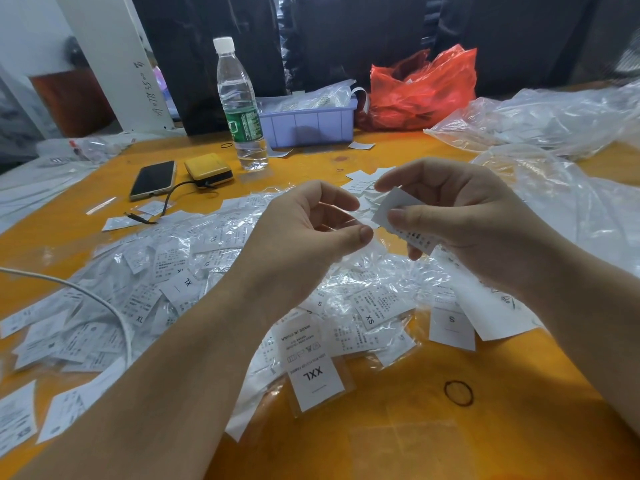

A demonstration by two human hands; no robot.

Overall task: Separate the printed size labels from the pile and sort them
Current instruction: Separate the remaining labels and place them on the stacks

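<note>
Label (pixel 398 211) pinched in right hand (pixel 460 220); left hand (pixel 304 230) beside.

Held label (pixel 403 216) print illegible, perhaps blurred.

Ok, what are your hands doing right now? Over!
Right hand pinching a label. Left hand pinching its clear sleeve. Label pile waiting underneath, nothing blocking.
</note>
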